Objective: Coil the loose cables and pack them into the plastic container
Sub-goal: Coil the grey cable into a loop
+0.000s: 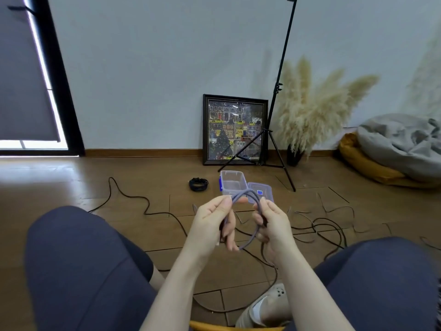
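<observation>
At the far left of the frame a window blind [23, 75] hangs by the wall. Lower left, my knee [78, 259] fills the corner, and a long black cable [133, 199] snakes over the wooden floor [47, 177] behind it. Near the middle, a coiled black cable [198, 184] lies just left of the open plastic container [232, 182], whose lid [261, 191] rests against its right side. In the centre, my left hand [211, 223] pinches a grey cable [245, 194] looped between both hands; my right hand [272, 223] has its grip curled round the loop's other side. Behind stand a framed picture [235, 130], a tripod [274, 111] and pampas grass [317, 108]. More loose cables [319, 225] sprawl on the floor at right.
</observation>
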`<action>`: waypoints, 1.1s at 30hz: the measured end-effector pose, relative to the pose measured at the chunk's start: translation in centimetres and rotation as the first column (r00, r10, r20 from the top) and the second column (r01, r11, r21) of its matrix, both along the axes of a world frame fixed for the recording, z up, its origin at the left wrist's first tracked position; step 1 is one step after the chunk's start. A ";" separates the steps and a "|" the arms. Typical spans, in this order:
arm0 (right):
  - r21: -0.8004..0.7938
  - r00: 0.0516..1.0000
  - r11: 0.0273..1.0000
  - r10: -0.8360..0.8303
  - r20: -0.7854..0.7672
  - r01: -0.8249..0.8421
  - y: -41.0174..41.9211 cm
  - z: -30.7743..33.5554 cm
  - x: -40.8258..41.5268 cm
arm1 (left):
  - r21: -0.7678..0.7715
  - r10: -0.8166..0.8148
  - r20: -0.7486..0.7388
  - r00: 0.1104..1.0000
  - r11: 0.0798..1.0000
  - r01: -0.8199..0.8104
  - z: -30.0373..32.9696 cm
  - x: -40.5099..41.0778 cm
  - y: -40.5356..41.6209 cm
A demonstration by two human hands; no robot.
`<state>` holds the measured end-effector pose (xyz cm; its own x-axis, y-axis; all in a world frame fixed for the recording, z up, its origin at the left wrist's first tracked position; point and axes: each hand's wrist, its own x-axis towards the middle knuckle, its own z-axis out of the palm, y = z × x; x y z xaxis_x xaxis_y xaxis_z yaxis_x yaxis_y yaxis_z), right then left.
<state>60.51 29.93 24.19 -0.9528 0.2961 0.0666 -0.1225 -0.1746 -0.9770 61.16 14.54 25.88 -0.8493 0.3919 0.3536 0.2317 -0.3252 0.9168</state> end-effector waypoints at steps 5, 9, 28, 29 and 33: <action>0.146 0.991 0.988 -0.039 -0.126 0.058 -0.9 -1.6 0.4 | 0.042 0.121 0.042 0.992 0.992 -0.123 -0.7 -0.2 0.3; 0.258 0.994 0.966 0.002 -0.108 0.026 -1.1 -4.6 0.4 | -0.015 0.126 0.160 0.979 0.992 -0.126 -2.4 -1.2 -0.3; 0.431 1.000 0.902 -0.003 -0.007 0.006 10.1 -3.5 0.3 | 0.309 0.179 0.376 0.909 0.901 -0.305 -5.6 -3.8 -4.5; 0.435 0.999 0.899 -0.044 -0.019 0.048 10.8 -3.7 0.4 | 0.309 0.185 0.385 0.904 0.897 -0.315 -5.7 -3.9 -4.4; 0.510 0.979 0.836 -0.186 -0.086 0.203 11.5 -5.0 0.3 | 0.313 0.224 0.460 0.859 0.865 -0.393 -6.3 -4.4 -4.5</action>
<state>60.80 41.40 19.16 -0.8740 0.3897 0.2902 -0.1332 0.3821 -0.9145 56.73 10.01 19.59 -0.9996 -0.0099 0.0253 0.0257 -0.6415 0.7667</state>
